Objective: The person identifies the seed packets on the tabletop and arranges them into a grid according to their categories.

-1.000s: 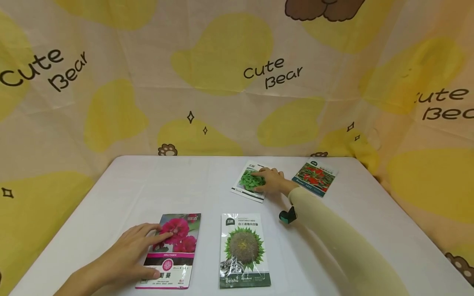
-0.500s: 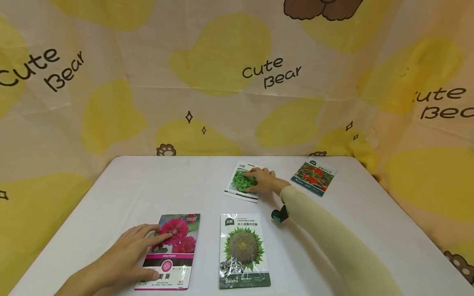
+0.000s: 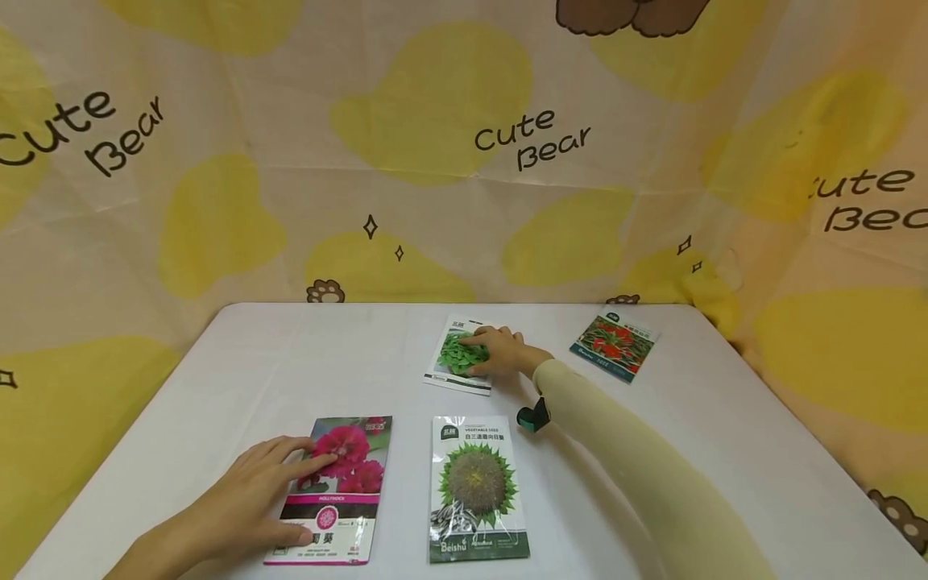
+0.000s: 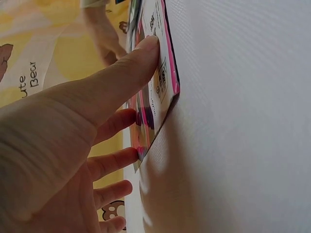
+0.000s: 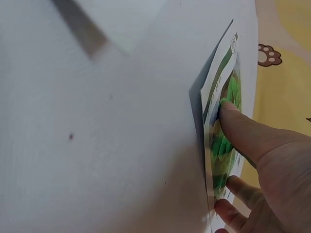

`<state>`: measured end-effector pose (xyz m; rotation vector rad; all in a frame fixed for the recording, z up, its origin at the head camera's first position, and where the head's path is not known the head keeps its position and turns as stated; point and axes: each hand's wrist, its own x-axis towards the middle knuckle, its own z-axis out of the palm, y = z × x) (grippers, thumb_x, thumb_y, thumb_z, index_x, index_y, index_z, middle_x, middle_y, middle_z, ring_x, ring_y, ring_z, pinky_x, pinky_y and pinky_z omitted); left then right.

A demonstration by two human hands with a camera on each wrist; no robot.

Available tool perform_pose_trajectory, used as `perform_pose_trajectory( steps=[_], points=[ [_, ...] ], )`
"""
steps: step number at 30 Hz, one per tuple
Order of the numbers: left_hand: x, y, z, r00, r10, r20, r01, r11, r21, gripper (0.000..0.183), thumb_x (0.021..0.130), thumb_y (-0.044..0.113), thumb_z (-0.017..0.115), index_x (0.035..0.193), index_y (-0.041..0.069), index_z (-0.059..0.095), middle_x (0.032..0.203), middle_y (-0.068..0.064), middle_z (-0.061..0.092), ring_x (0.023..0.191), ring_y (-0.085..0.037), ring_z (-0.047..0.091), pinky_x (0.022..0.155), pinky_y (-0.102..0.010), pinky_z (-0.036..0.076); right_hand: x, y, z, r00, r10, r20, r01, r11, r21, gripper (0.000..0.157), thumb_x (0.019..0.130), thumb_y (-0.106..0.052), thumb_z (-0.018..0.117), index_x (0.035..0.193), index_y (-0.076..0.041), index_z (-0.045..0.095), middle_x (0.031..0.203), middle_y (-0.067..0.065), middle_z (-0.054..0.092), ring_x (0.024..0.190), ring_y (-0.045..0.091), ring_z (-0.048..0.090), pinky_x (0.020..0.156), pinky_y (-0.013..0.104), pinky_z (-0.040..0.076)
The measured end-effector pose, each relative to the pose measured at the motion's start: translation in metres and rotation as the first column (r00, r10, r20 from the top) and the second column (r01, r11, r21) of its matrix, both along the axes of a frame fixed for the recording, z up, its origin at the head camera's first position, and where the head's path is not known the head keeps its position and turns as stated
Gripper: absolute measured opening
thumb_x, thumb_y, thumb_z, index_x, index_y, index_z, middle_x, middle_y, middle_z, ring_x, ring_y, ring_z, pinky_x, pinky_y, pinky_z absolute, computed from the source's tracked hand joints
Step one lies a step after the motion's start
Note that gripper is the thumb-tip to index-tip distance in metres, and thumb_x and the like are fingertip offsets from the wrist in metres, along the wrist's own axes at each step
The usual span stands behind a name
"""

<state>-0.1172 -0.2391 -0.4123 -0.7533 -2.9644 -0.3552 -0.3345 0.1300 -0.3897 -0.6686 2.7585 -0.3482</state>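
And here's the left hand (image 3: 246,503), covering the left side of the pink-flower packet (image 3: 337,499) and part of its lettering. Over on the far side of the table (image 3: 348,362), the right hand (image 3: 500,352) blocks the right part of the leafy green packet (image 3: 455,354); the small print there is too fine to read. A dark thing (image 3: 534,415) pokes out under the right wrist, hard to make out. Up in the right wrist view's top left there's a pale blurred shape, no naming that one, and the lowest fingertip drops off the bottom edge. Lettering on the curtain (image 3: 420,105) runs off both sides.

Now the pose! The left forearm comes in from the lower left, fingers spread, index laid across the blossom, thumb down by the lower lettering: touching, no grip around it. The right arm, in its pale sleeve (image 3: 638,451), reaches long and diagonal from the lower right, index and thumb extended over the leaf print, fingers resting on the packet rather than wrapped around it. The two hands sit well apart. Between the arms, near the front, lies the sunflower packet (image 3: 478,489); the red-flower packet (image 3: 616,346) is at the far right, both untouched.
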Motion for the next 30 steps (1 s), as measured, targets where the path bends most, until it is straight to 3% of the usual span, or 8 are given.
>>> perform_pose_trajectory(
  steps=[16, 30],
  points=[
    [0.0, -0.001, 0.0, 1.0, 0.008, 0.001, -0.008, 1.0, 0.003, 0.086, 0.062, 0.069, 0.082, 0.138, 0.033, 0.062, 0.134, -0.004, 0.058, 0.124, -0.031, 0.051, 0.101, -0.063, 0.043, 0.003, -0.023, 0.002, 0.999, 0.033, 0.007, -0.033, 0.999, -0.026, 0.063, 0.095, -0.039, 0.07, 0.153, -0.03, 0.046, 0.162, 0.009, 0.036, 0.137, 0.037, 0.039, 0.101, 0.048, 0.033],
    [0.0, 0.001, 0.002, 0.997, 0.026, 0.071, -0.026, 1.0, 0.001, 0.087, 0.063, 0.07, 0.081, 0.139, 0.032, 0.061, 0.138, -0.005, 0.056, 0.128, -0.034, 0.048, 0.104, -0.066, 0.041, 0.005, -0.039, 0.003, 0.998, 0.056, 0.009, -0.056, 0.998, -0.015, 0.064, 0.095, -0.04, 0.069, 0.153, -0.031, 0.044, 0.163, 0.007, 0.035, 0.141, 0.037, 0.037, 0.106, 0.048, 0.033]
  ],
)
